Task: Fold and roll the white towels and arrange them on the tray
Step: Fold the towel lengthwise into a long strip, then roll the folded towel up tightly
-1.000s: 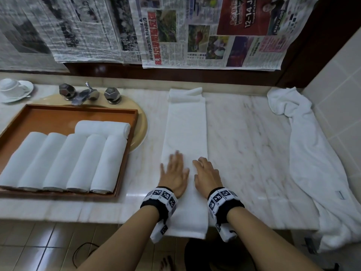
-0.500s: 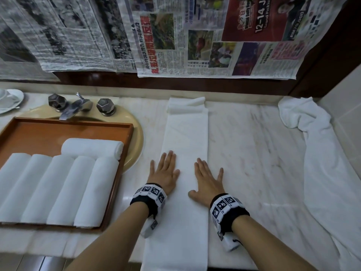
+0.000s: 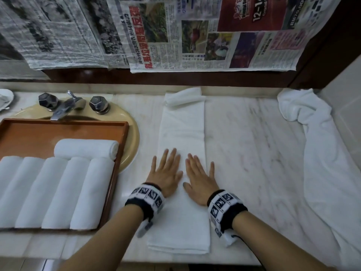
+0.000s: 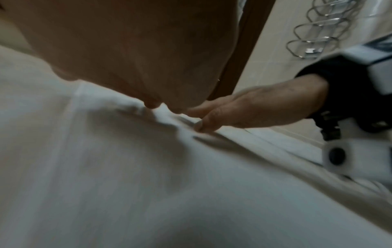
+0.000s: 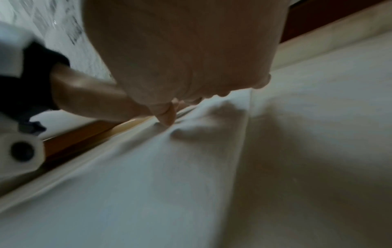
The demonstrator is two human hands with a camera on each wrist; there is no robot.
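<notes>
Marble desk [image 3: 254,153] under a wall hung with newspaper sheets [image 3: 175,36]; tiled wall at right. A beige basin [image 3: 132,133] with a metal tap [image 3: 64,108] sat at the desk's left rear. A wooden tray [image 3: 64,132] lay over the basin's near side, holding five rolled towels [image 3: 56,192] side by side and a sixth roll [image 3: 86,148] laid crosswise behind them.

A folded towel strip [image 3: 181,130] ran from the desk's front edge to the back wall, its far end bunched up. Left hand [image 3: 166,173] and right hand [image 3: 199,178] lay side by side, palms down on the strip; fingers straight and slightly spread, gripping nothing. The wrist views showed both palms flat on white cloth, with small creases ahead of the fingertips.

A loose white towel [image 3: 322,163] was draped along the desk's right side, well apart from the strip.
</notes>
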